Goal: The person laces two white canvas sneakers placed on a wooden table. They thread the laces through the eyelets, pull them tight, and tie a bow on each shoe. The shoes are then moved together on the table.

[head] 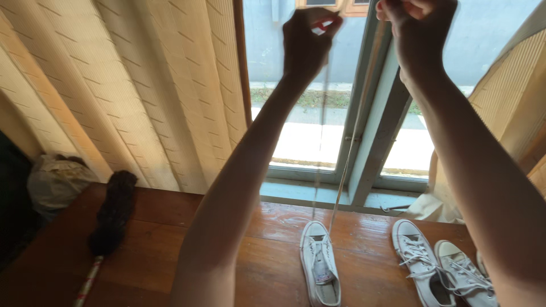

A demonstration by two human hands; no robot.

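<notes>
blurred lace (341, 170) from shoe (320, 261), right hand (418, 25) cut off

Setting, as I read it from the head camera: a room in a home. Evidence: cream patterned curtains (142, 96) drawn beside a framed window (369, 131) facing a sunlit street; a varnished wooden bench (170, 250) under it; white canvas sneakers (438, 264) on the wood; a dark feather duster (111, 219); a bundled cloth bag (54, 182) in the corner.
</notes>
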